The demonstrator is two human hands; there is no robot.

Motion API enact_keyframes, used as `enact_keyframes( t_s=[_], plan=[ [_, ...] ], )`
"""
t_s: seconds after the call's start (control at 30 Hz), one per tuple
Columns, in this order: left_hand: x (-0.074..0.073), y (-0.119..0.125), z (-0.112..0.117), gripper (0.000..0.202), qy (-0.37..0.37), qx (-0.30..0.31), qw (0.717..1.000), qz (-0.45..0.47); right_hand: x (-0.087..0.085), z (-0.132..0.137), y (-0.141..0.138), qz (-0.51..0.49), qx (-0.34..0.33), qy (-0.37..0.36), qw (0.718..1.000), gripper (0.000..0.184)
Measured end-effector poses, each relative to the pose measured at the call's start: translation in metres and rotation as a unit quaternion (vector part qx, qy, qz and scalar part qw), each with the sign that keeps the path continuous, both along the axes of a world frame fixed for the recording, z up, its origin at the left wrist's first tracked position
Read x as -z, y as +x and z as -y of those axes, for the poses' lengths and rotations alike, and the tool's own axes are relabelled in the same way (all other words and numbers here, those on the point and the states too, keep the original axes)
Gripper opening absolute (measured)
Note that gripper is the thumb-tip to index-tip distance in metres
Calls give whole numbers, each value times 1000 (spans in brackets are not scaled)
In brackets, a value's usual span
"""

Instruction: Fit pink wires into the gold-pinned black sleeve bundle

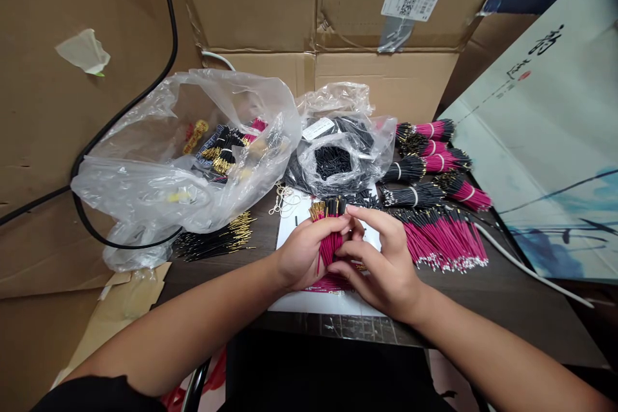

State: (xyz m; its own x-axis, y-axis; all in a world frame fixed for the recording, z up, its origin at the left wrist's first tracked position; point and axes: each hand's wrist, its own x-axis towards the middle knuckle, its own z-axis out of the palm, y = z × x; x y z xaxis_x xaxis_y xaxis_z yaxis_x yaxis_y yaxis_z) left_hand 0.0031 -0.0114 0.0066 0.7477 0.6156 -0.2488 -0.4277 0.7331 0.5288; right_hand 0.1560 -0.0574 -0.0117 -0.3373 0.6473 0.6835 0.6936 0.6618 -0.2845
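Observation:
My left hand (306, 251) and my right hand (381, 267) meet over a white sheet (290, 228), both closed around a bundle of magenta-and-black wires (331, 246) with gold pin tips at its upper end. Several banded bundles of the same wires (425, 158) lie beyond my right hand. A loose pile of magenta wires (444, 238) sits close to its right. Small rubber bands (282, 201) lie just beyond my left hand, and loose black wires with gold pins (215, 238) lie to its left.
Clear plastic bags hold wires at the back: one with mixed bundles (193, 148), one with black wires (333, 161). All this rests on a dark wooden table (506, 309). Cardboard sheets (87, 141), a black cable (125, 103) and a printed board (545, 129) surround it.

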Motion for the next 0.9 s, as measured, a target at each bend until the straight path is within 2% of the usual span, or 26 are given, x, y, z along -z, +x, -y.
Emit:
enact_keyframes(
  t_s=[0.17,0.4,0.6,0.77,0.9],
  plan=[
    [-5,3,1,18,2,-18,999,-28,-1,0,0,5,-2,10,1000,22],
    [-4,2,1,25,-6,-33,999,-29,2,0,2,46,-14,50,998,36],
    [1,-2,-3,27,0,-9,1000,-27,6,-3,6,53,-17,95,994,36],
    [-1,-3,-6,25,-2,-44,999,-10,5,-1,6,57,-46,109,991,39],
    [0,-3,-7,26,-4,-37,999,4,3,0,6,67,-49,128,988,37]
  ],
)
